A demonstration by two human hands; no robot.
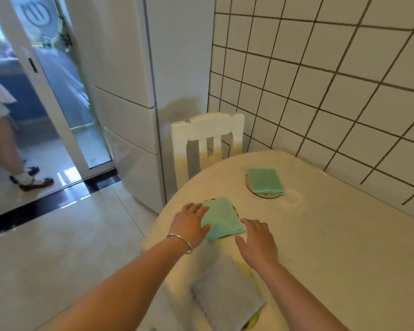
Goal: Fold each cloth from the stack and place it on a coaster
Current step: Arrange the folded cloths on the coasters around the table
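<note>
**Counted on and around the table**

Three folded cloths lie on the table [320,235]: two green and one grey. The far green cloth [265,181] sits on the right, on a round coaster [267,195] whose rim shows beneath it. The near green cloth [221,218] lies in the middle, with a sliver of a second coaster [236,209] showing at its far right edge. The grey cloth [227,297] lies nearest, over a third, yellowish coaster [253,317] that peeks out at its right side. That makes three coasters partly seen. Two hands are in view, the left hand [191,223] and the right hand [258,240]. One bracelet [182,241] circles the left wrist. One white chair [207,144] stands at the table's far end.
</note>
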